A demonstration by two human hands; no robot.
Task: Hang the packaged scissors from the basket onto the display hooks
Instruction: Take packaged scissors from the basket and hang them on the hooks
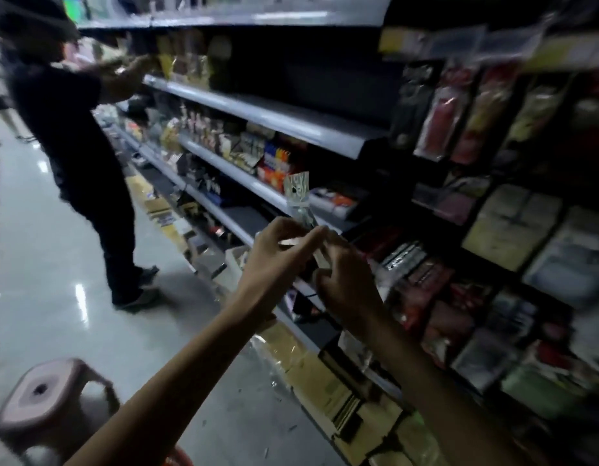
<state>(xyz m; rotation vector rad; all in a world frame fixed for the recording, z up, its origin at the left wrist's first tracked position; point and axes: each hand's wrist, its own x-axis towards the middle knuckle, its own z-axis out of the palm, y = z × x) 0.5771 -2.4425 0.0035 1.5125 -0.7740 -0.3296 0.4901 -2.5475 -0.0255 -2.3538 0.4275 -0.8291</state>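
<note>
Dim shop aisle, grey shelving running away to my left: against it I hold the packaged scissors upright in the air. Its printed header card and punched hole are uppermost, just out from the front edge of a middle shelf and left of the dark panel of hanging packs. My left hand pinches the packet's lower part between thumb and curled fingertips. My right hand is curled round it from below, touching the left. To hang it well, I judge I should hold the card flat, leave the hole clear of my fingers, and steer it onto a peg at the right. Which hooks are free I cannot tell, as the panel is blurred. Farther out, another person reaches into an upper shelf and a pink stool stands at the lower left. An orange rim, perhaps the basket, shows at the bottom edge.
</note>
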